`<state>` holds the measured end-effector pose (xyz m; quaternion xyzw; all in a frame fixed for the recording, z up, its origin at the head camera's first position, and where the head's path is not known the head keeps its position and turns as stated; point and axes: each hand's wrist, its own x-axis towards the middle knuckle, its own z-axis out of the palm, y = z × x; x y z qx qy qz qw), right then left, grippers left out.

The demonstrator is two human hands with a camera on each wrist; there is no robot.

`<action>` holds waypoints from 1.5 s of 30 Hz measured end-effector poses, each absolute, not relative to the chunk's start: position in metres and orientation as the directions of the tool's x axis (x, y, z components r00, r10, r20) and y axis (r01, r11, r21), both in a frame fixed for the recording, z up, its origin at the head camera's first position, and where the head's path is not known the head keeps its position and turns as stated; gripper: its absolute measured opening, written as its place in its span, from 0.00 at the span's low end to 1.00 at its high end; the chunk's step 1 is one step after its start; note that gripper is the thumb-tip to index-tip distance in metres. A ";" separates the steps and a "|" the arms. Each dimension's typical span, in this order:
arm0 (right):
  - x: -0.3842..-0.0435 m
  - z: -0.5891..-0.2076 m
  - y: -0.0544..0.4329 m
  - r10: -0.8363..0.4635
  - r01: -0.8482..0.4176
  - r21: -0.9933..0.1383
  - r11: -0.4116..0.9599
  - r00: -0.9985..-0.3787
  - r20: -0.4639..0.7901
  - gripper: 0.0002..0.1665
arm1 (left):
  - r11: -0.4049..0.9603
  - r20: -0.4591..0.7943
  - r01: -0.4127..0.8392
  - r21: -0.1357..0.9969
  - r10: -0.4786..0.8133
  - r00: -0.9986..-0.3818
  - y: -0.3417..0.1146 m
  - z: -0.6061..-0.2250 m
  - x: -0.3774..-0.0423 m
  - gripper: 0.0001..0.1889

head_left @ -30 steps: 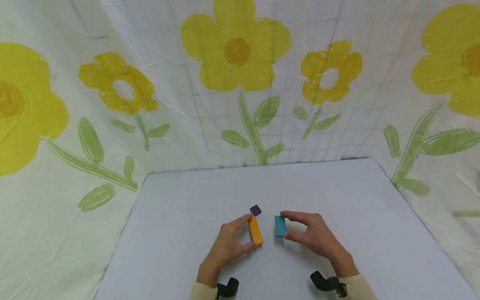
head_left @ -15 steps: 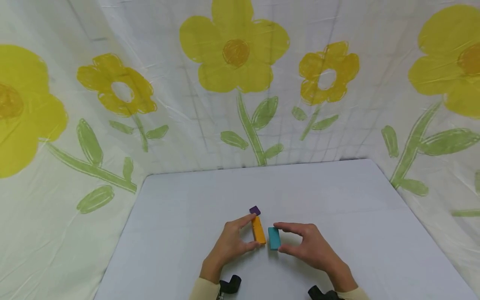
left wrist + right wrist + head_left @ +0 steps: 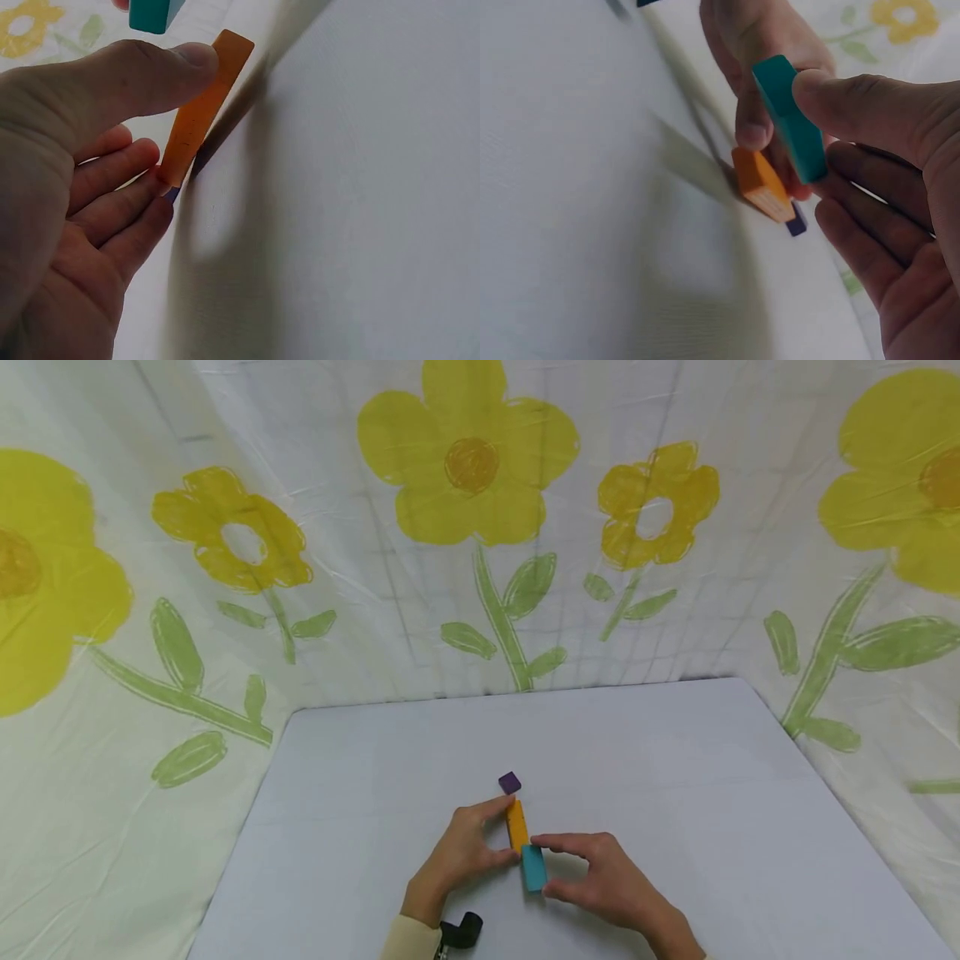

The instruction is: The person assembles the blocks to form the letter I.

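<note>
My left hand (image 3: 459, 853) pinches an orange oblong block (image 3: 517, 823) by its two ends, thumb at the near end and a fingertip at the far one. In the left wrist view the orange block (image 3: 201, 116) stands over its own shadow. Between thumb and fingers of my right hand (image 3: 606, 878) is a teal oblong block (image 3: 534, 868), held by its ends. The teal block overlaps the near end of the orange one in the head view; the right wrist view shows the teal block (image 3: 789, 116) nearer the camera. A small purple block (image 3: 510, 782) lies just beyond the orange block.
All this takes place over a white table (image 3: 360, 777) with rounded far corners. Behind and around it hangs a pale curtain (image 3: 337, 643) printed with yellow flowers and green leaves. A black wrist camera mount (image 3: 461, 931) sits at the left sleeve.
My right hand has brought the teal block left and nearer to me, up to the orange block's near end. My left hand has shifted slightly right with the orange block. The purple block stays put.
</note>
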<state>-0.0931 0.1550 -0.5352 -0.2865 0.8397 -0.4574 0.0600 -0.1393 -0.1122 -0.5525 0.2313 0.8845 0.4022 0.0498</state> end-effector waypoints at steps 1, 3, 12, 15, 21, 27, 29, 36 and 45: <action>-0.092 -0.536 0.154 -0.540 -0.424 -0.804 0.417 -0.827 0.156 0.32 | 0.572 0.090 0.362 0.737 0.448 -0.890 -0.113 -0.553 -0.140 0.43; -0.090 -0.538 0.152 -0.549 -0.418 -0.803 0.424 -0.824 0.139 0.32 | 0.578 0.074 0.349 0.738 0.445 -0.892 -0.113 -0.553 -0.140 0.43; -0.079 -0.549 0.148 -0.576 -0.444 -0.776 0.448 -0.807 0.130 0.32 | 0.600 0.065 0.353 0.718 0.447 -0.892 -0.115 -0.557 -0.139 0.45; -0.075 -0.551 0.147 -0.582 -0.444 -0.773 0.453 -0.804 0.120 0.32 | 0.605 0.053 0.346 0.717 0.447 -0.893 -0.115 -0.558 -0.139 0.45; -0.067 -0.561 0.144 -0.578 -0.466 -0.757 0.457 -0.803 0.145 0.32 | 0.618 0.020 0.322 0.717 0.444 -0.896 -0.115 -0.555 -0.139 0.45; -0.063 -0.567 0.141 -0.566 -0.466 -0.744 0.479 -0.812 0.145 0.32 | 0.621 0.010 0.309 0.721 0.436 -0.900 -0.115 -0.553 -0.138 0.42; -0.062 -0.567 0.141 -0.562 -0.475 -0.726 0.497 -0.814 0.148 0.33 | 0.627 0.020 0.318 0.711 0.435 -0.900 -0.114 -0.554 -0.138 0.40; -0.058 -0.566 0.145 -0.561 -0.515 -0.680 0.521 -0.807 0.181 0.32 | 0.619 0.038 0.314 0.720 0.416 -0.909 -0.112 -0.557 -0.140 0.35; -0.057 -0.570 0.144 -0.563 -0.522 -0.689 0.502 -0.803 0.198 0.27 | 0.627 0.052 0.325 0.708 0.413 -0.909 -0.110 -0.557 -0.140 0.34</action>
